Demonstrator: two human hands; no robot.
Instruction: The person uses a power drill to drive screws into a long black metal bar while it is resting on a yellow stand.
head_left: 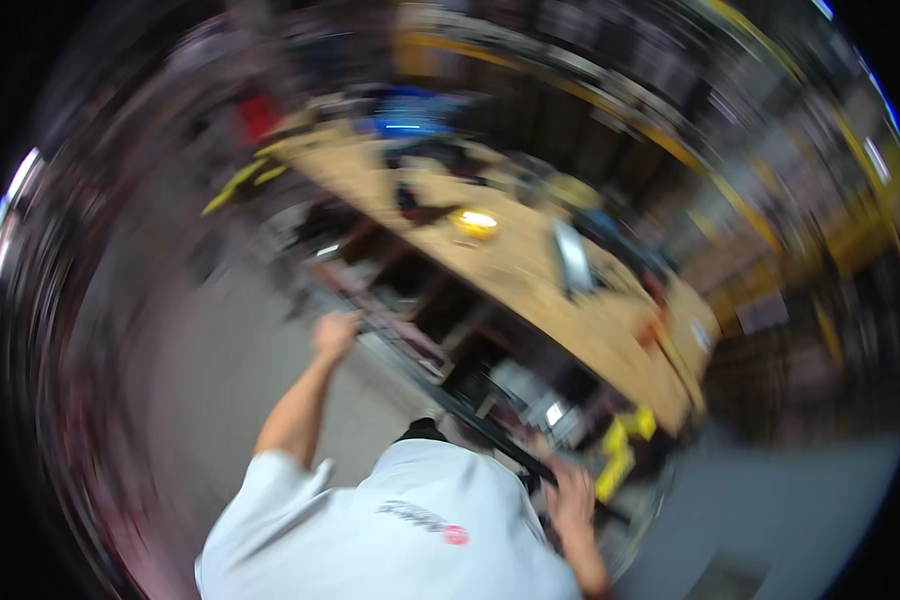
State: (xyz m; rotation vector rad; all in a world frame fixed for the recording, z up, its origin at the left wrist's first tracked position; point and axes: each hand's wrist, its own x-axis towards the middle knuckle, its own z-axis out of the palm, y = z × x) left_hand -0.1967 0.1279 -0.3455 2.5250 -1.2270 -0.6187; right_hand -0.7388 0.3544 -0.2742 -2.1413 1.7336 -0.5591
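A long dark bar [495,432] runs slantwise in front of me, along the near side of a wooden-topped workbench [530,290]. My left hand [337,333] is closed at the bar's far left end, its fingers blurred by motion. Toward the near right end, my right hand [572,500] is wrapped round the same bar. Blur hides whether the bar is loose or joined to the bench. On the bench top lie a shiny yellow round thing [474,223], a pale flat object [571,257] and a blue item [410,113] at the far left.
Under the bench top are open shelves [445,310] with mixed items. Yellow pieces [622,450] stick out at the bench's right end, and others [235,188] at its left. Tall racks with yellow beams [660,145] stand behind. Grey floor [210,370] shows at left.
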